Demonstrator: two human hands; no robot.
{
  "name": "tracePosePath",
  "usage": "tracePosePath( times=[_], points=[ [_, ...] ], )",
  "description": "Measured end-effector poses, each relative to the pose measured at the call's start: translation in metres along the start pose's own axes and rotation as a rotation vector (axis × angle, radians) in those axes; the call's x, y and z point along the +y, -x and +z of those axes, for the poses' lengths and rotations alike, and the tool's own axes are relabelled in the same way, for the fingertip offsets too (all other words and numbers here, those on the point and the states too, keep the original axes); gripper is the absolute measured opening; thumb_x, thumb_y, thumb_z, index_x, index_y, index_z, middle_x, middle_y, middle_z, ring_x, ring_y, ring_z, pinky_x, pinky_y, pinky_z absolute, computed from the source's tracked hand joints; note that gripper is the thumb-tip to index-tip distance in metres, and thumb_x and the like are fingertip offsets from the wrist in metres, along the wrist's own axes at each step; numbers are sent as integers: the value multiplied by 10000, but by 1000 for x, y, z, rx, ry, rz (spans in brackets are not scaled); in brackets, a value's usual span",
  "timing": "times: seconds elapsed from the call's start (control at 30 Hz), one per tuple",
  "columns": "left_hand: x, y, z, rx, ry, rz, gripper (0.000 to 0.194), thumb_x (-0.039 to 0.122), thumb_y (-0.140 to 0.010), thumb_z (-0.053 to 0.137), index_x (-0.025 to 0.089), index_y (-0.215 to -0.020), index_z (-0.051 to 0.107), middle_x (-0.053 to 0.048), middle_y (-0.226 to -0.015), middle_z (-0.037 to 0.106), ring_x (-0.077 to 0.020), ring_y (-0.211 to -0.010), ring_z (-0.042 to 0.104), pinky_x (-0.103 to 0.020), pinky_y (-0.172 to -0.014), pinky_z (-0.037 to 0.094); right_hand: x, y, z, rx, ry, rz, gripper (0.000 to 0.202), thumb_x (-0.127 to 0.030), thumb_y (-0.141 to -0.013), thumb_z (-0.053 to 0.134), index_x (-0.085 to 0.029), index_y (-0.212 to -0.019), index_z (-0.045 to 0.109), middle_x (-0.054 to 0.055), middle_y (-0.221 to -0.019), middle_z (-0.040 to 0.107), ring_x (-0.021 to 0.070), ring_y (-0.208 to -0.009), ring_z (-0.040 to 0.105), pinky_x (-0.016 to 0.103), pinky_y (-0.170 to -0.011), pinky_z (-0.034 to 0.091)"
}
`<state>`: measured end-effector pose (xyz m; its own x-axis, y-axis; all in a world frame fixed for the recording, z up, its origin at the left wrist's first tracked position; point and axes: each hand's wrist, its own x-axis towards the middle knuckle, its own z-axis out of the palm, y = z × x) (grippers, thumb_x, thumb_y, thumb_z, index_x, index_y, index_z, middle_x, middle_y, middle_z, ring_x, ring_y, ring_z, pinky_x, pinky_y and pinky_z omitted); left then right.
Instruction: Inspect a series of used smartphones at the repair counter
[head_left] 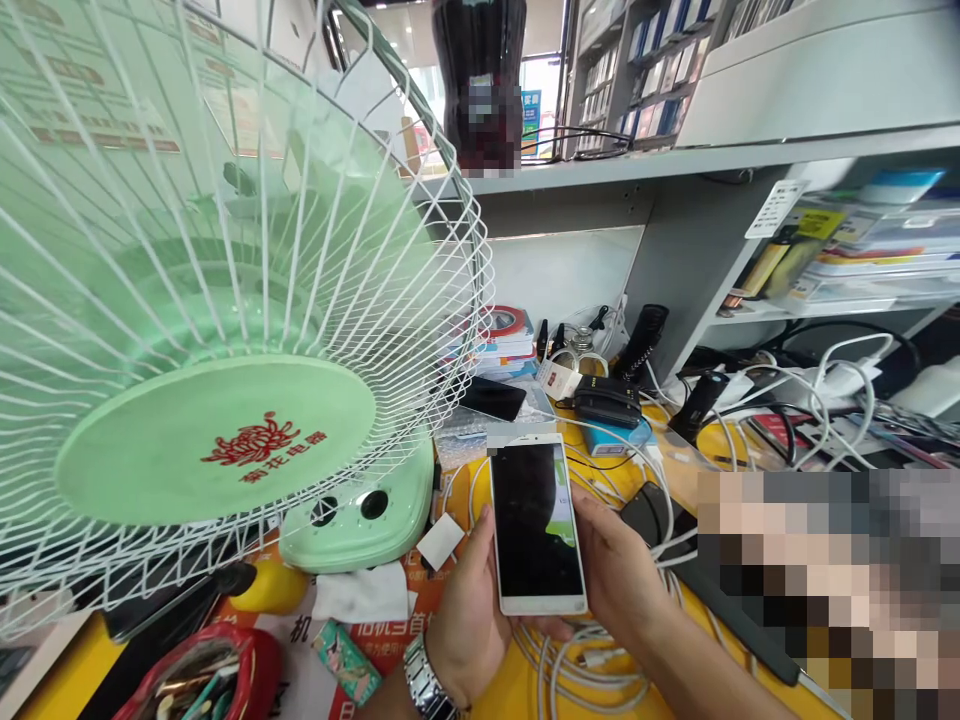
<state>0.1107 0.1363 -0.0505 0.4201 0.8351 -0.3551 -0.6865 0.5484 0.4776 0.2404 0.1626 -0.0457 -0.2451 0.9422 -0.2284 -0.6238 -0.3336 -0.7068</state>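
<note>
A white-framed smartphone [534,535] with a dark, reflecting screen is held upright over the yellow desk, between both hands. My left hand [472,615] grips its left edge and lower back, thumb along the side; a metal watch sits on that wrist. My right hand [619,555] wraps round the right edge, its fingers partly hidden behind the phone. Beneath the hands lies a loose coil of white cable [585,665]. Just left of the phone is a small white square object [440,541]. Another dark phone [491,398] lies behind the held one.
A large green fan [217,440] with a white wire guard fills the left. At front left stand a red container [255,660] of small items and a green patterned packet [346,660]. Tangled cables [825,400] and a grey shelf [675,250] are on the right. A blurred-out area covers the lower right.
</note>
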Motion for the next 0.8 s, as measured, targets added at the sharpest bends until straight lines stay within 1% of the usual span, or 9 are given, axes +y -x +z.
tracePosePath(
  times=[0.1, 0.2, 0.37, 0.57, 0.67, 0.73, 0.8],
  points=[
    [0, 0, 1, 23, -28, 15, 514, 536, -929, 456, 206, -1296, 601, -106, -1019, 741, -255, -853, 708, -366, -696, 589, 0, -1, 1, 9, 0, -23, 245, -388, -810, 640, -205, -955, 714, 33, -909, 730, 242, -858, 663, 324, -747, 499],
    [2, 1, 3, 43, -27, 36, 493, 515, -935, 458, 214, -1301, 595, -97, -1022, 741, -250, -860, 706, -362, -698, 588, -1, 0, 3, 0, -9, -22, 240, -383, -820, 630, -207, -958, 717, 30, -909, 731, 242, -882, 658, 336, -802, 494],
    [2, 1, 3, 35, 3, 14, 493, 510, -940, 447, 216, -1311, 584, -95, -1021, 742, -253, -875, 704, -361, -694, 588, -2, 1, 5, -6, -25, -6, 258, -395, -803, 646, -203, -960, 717, 39, -901, 730, 255, -877, 660, 362, -810, 502],
    [1, 1, 1, 37, 43, -11, 502, 520, -921, 487, 244, -1334, 562, -87, -1022, 743, -259, -878, 707, -357, -679, 587, 0, 0, 3, -13, -23, -21, 241, -393, -806, 642, -204, -938, 714, 35, -888, 726, 241, -848, 661, 336, -763, 504],
    [1, 0, 2, 26, 66, -19, 507, 519, -920, 489, 253, -1348, 549, -86, -1022, 743, -262, -874, 709, -357, -672, 589, 0, 0, 2, 5, -6, -17, 239, -394, -807, 636, -201, -927, 710, 33, -855, 721, 230, -799, 663, 311, -685, 498],
    [2, 0, 3, 11, 89, -31, 509, 518, -925, 479, 254, -1355, 543, -87, -1022, 743, -263, -869, 711, -355, -671, 590, -1, 1, 3, 6, 7, 5, 256, -414, -800, 637, -199, -922, 706, 38, -829, 717, 234, -756, 662, 308, -621, 488],
    [2, 0, 4, -8, 108, -44, 508, 519, -930, 465, 252, -1355, 544, -89, -1024, 743, -263, -869, 713, -353, -672, 593, -1, 2, 3, 0, 14, 23, 270, -434, -790, 644, -201, -913, 702, 39, -802, 712, 240, -724, 658, 314, -589, 482]
  ],
)
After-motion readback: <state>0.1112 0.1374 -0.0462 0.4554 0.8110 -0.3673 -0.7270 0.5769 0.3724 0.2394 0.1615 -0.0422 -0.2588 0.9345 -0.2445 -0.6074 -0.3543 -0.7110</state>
